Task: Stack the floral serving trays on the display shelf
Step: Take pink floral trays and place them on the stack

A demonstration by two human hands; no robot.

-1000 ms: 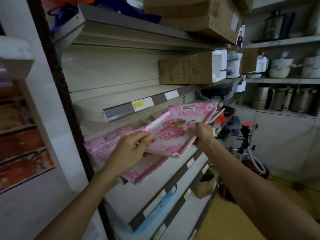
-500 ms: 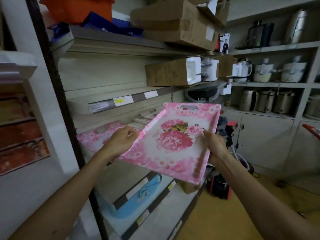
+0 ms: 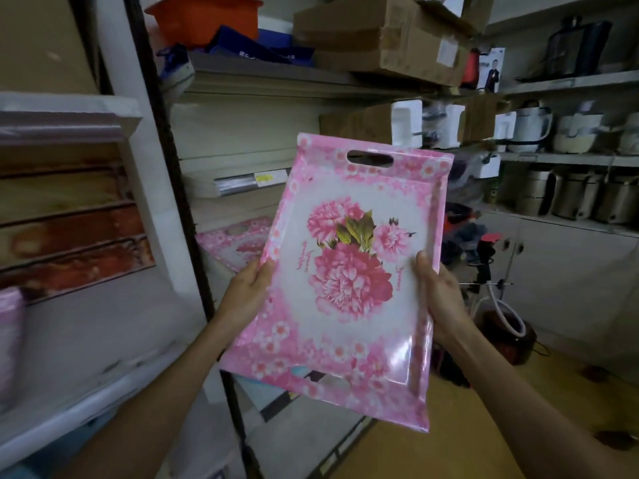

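A pink floral serving tray with cut-out handles at both ends is held up nearly upright in front of me, its flower picture facing me. My left hand grips its left rim and my right hand grips its right rim, thumbs on the front face. Behind the tray's left edge, another pink floral tray lies on the display shelf, partly hidden by the held one.
A dark upright post divides the shelving. Cardboard boxes and an orange tub sit on the top shelf. Pots and kettles line shelves at the right. A red appliance with a hose stands on the yellow floor.
The tray has come away from the shelf toward me and been tipped from nearly flat to upright, face toward me. Both hands kept their grip and the view swung right.
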